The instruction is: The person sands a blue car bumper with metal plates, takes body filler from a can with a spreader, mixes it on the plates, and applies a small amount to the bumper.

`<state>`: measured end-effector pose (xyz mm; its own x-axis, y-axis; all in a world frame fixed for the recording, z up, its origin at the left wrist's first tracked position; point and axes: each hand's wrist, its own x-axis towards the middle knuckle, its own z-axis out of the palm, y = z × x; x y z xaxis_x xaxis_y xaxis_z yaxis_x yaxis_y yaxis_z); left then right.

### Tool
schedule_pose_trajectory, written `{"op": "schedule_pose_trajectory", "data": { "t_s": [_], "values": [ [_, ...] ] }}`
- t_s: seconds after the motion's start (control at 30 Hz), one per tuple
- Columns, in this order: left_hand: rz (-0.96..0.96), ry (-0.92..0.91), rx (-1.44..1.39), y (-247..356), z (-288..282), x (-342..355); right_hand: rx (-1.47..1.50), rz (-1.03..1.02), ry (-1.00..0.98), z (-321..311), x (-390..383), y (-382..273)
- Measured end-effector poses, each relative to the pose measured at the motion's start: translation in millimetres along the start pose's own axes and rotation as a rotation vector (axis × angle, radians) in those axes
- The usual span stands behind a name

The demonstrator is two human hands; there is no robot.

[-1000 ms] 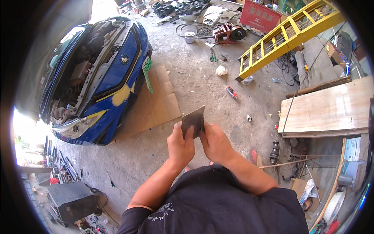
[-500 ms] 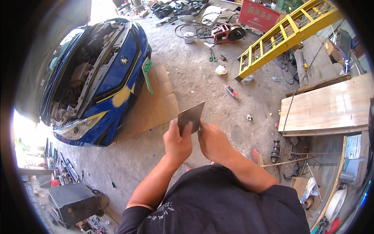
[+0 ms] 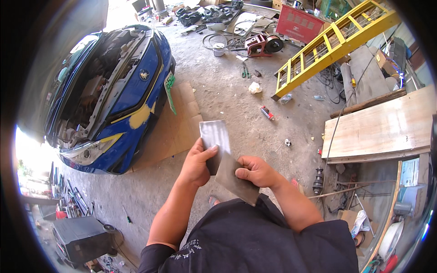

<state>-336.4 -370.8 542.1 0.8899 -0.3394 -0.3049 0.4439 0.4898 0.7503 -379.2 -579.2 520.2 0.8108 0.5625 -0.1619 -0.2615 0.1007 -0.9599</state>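
Note:
My left hand [image 3: 195,164] is closed on a thin pale grey rectangular sheet [image 3: 214,133], its thumb lying across the face. Light streaks shine on the upper part of that sheet, and its lower part is darker. In my right hand [image 3: 257,171] is a grey-brown sheet [image 3: 235,180], pinched under the thumb and tilted down toward my body. It looks like sandpaper, though the grain is too fine to make out. The two sheets overlap between my hands, the right one in front. Both hands are held in front of my black shirt.
To the left stands a blue car [image 3: 136,98] with its hood up and yellowish filler [image 3: 139,117] on its front. Cardboard [image 3: 182,120] lies under its bumper. A yellow ladder [image 3: 337,43], a red-and-white can [image 3: 267,113] and a wooden board [image 3: 378,125] are on the right.
My hands have drawn apart and turned. Two overlapping sheets now show where a single dark sheet was seen, and the right one has swung down toward my body.

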Motion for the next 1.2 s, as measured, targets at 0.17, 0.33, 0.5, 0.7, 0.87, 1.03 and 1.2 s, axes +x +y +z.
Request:
{"op": "schedule_pose_trajectory", "data": {
  "t_s": [0.17, 0.33, 0.5, 0.7, 0.87, 1.03, 1.2],
  "values": [
    [0.084, -0.059, 0.039, -0.6, 6.9, -6.7, 0.061, -0.060, 0.051, -6.8, 14.8, -2.2],
    [0.131, -0.059, 0.093, -1.6, 0.0, -5.4, -0.006, -0.032, 0.076, -17.0, 24.7, 1.5],
    [0.140, -0.045, 0.130, -1.9, -5.6, -7.9, -0.043, -0.009, 0.112, -21.5, 29.9, 3.3],
    [0.160, -0.063, 0.135, 4.9, -7.7, -15.0, -0.323, -0.002, 0.400, -46.3, 35.5, 11.9],
    [0.134, 0.088, 0.062, 2.9, -6.3, -9.0, -0.163, -0.223, 0.705, -38.5, 38.6, 12.7],
    [0.155, 0.255, -0.010, -32.3, -6.0, -2.4, -0.331, -0.395, 0.821, -6.2, 40.8, -7.2],
    [0.343, 0.272, 0.026, -33.5, 7.6, 1.4, -0.781, -0.613, 0.593, 12.2, 32.8, -5.2]
  ]
}}
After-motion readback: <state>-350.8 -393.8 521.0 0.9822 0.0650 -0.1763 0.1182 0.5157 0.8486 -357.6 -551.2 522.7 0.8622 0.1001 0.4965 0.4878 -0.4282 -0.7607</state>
